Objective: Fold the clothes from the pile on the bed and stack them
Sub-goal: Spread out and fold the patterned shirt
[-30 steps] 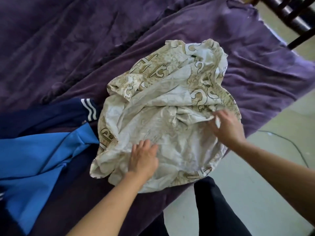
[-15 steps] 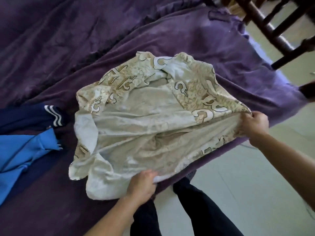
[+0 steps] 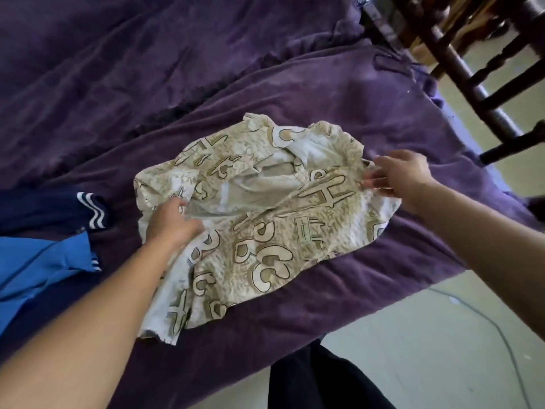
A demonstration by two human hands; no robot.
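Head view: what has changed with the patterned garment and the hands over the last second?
The garment went from a crumpled heap, was lifted and spread by its near edge, and now lies flatter, printed side up. The left hand has moved to its left part; the right hand pinches its right edge. The blue clothes and purple blanket stayed put.

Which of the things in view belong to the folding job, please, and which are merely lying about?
Part of the job:
patterned beige garment, under both hands
left hand
right hand
blue and navy clothes beside it

Lying about:
purple blanket
dark wooden chair
cable on the floor
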